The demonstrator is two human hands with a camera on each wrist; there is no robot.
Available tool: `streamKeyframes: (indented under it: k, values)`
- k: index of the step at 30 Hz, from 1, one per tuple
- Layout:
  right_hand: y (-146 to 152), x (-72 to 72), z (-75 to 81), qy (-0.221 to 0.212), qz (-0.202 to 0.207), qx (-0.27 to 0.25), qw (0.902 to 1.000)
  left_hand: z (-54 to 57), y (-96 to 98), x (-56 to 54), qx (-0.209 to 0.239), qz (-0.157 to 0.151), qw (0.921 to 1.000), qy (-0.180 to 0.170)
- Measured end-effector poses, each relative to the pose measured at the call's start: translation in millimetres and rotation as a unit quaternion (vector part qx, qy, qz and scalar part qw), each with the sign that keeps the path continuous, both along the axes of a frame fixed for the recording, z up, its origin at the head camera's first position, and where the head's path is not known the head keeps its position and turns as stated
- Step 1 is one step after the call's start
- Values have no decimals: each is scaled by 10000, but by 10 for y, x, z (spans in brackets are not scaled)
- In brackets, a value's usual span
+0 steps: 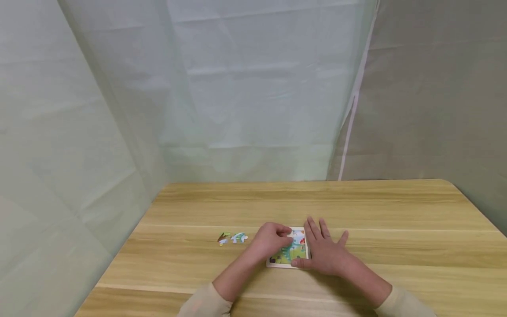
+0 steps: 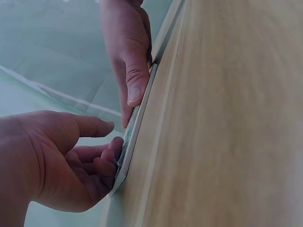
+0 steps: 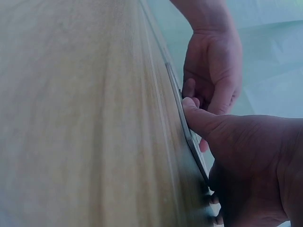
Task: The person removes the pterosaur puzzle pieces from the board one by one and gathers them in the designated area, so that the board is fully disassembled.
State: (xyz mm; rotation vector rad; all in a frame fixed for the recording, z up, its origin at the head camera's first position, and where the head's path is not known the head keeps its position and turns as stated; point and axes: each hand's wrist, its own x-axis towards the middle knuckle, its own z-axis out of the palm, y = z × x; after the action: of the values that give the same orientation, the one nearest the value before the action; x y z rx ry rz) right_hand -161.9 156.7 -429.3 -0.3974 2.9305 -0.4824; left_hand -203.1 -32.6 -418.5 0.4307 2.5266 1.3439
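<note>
Head: puzzle (image 1: 297,252) on table (image 1: 190,251) is overlapped by left hand (image 1: 271,240) and outspread right hand (image 1: 326,253); loose pieces (image 1: 239,238) are seen leftward.
Left wrist: left thumb (image 2: 96,126) is held apart from bent fingers (image 2: 105,166); puzzle is apparently touched by these.
Right wrist: puzzle's edge is touched by right thumb (image 3: 203,120).

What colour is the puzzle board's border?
The puzzle board's border is white; the head view shows it best.

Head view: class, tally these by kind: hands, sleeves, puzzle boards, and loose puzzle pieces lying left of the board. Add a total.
Hands: 2
Sleeves: 2
Puzzle board: 1
Loose puzzle pieces: 2
Total: 7
</note>
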Motion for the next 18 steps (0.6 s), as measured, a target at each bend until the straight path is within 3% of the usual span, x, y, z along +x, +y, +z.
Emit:
streamKeyframes:
  k: [6,18]
  values:
    - [-9,-28,-6,22,14,-32,10000,15,30,-21,54,-42,9999,-88]
    - [-7,-15,18,-45,-72,-30,10000,38,98,-11,451,555,9955,-615]
